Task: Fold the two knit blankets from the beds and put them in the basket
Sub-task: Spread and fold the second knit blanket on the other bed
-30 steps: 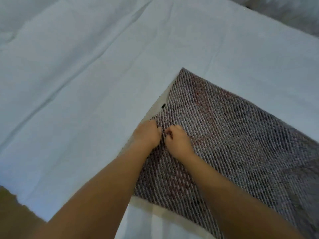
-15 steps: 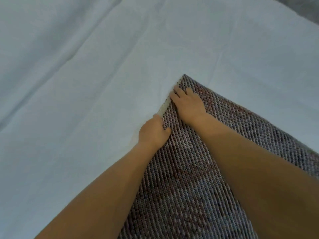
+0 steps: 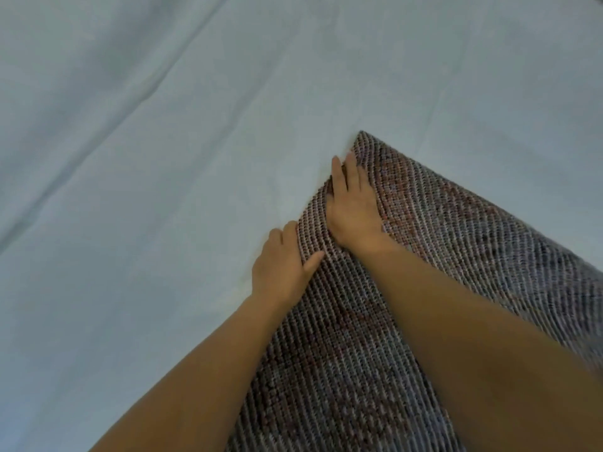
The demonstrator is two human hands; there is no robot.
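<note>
A grey and reddish knit blanket (image 3: 456, 243) lies folded on the bed, its corner pointing away from me at centre right. My right hand (image 3: 354, 207) lies flat on the blanket just below that corner, fingers straight and pressing along the left edge. My left hand (image 3: 282, 265) holds the same edge a little nearer to me, thumb on top of the knit and fingers curled round the edge. No second blanket or basket is in view.
A pale blue-white bed sheet (image 3: 163, 158) with long creases covers everything left of and beyond the blanket. My two forearms cross the lower part of the view.
My right hand has slid up the blanket's left edge toward the corner and flattened out. My left hand stays at the edge, now with the thumb spread over the knit.
</note>
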